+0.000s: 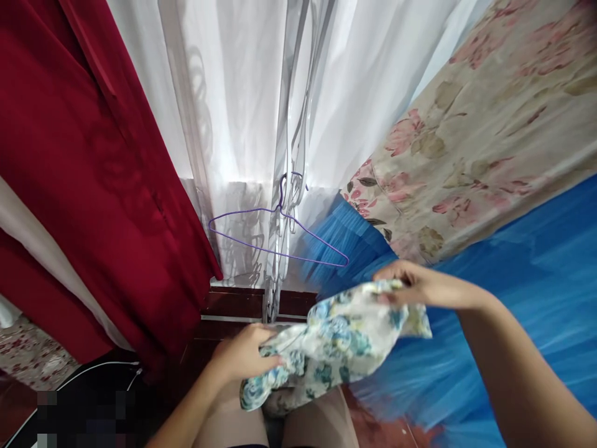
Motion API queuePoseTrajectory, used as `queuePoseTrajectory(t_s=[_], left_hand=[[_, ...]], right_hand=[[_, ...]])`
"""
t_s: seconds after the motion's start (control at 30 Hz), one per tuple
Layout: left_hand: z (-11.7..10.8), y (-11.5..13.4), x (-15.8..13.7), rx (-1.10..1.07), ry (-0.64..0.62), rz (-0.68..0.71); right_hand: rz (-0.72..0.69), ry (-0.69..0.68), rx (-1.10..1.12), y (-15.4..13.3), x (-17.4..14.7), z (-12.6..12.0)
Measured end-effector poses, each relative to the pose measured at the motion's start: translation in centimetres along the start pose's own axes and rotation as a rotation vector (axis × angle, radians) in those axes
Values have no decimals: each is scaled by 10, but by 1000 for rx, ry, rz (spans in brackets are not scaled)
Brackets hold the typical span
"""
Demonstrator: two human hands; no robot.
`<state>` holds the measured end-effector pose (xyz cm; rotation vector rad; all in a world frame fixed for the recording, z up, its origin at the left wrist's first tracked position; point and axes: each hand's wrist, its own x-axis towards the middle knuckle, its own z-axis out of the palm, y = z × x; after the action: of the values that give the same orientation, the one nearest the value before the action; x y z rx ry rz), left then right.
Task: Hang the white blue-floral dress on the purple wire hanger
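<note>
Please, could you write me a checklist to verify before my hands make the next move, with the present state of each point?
1. Left hand holding the floral cloth: ok.
2. Right hand holding the cloth's other end: ok.
3. Cloth spread flat: not ok, it is bunched between the hands.
4. Purple hanger bare: ok.
5. Hanger securely hooked: cannot tell.
6. Cloth not touching the blue fabric: cannot tell, they overlap in view.

Red drape (121,180) beside white curtain (237,93)

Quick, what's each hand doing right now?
Left hand: closed, holding one end of the flowered cloth.
Right hand: closed, holding the cloth's other end.
</note>
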<state>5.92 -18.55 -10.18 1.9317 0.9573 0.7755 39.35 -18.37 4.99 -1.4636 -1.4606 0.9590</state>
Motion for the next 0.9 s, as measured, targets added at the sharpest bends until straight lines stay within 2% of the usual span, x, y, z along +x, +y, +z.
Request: queuePoseTrajectory(t_s=[0.03, 0.07, 0.13, 0.2, 0.3, 0.43, 0.53, 0.63, 0.7, 0.8, 0.9], left_hand=[[-15, 1, 1, 44, 0, 17], [-30, 2, 1, 79, 3, 31], [-57, 7, 1, 121, 37, 34], [-79, 11, 1, 146, 90, 30], [-110, 9, 5, 245, 151, 75], [-160, -13, 15, 539, 198, 142], [-199, -33, 27, 754, 213, 78], [-228, -43, 48, 884, 239, 16], [-242, -43, 69, 901, 287, 21], [-256, -34, 107, 788, 423, 55], [-257, -19, 140, 672, 496, 88]], right_hand=[[59, -250, -51, -4, 21, -9], [35, -280, -40, -7, 43, -15], [-20, -238, 28, -11, 86, -14], [-82, -220, 125, -10, 117, 4], [-83, -304, 267, -5, 139, 42], [-13, -412, 387, 3, 138, 71], [25, -435, 391, 3, 129, 72], [44, -443, 361, -4, 119, 69], [45, -433, 337, -12, 114, 68], [70, -366, 317, -20, 110, 66], [131, -269, 346, -20, 106, 63]])
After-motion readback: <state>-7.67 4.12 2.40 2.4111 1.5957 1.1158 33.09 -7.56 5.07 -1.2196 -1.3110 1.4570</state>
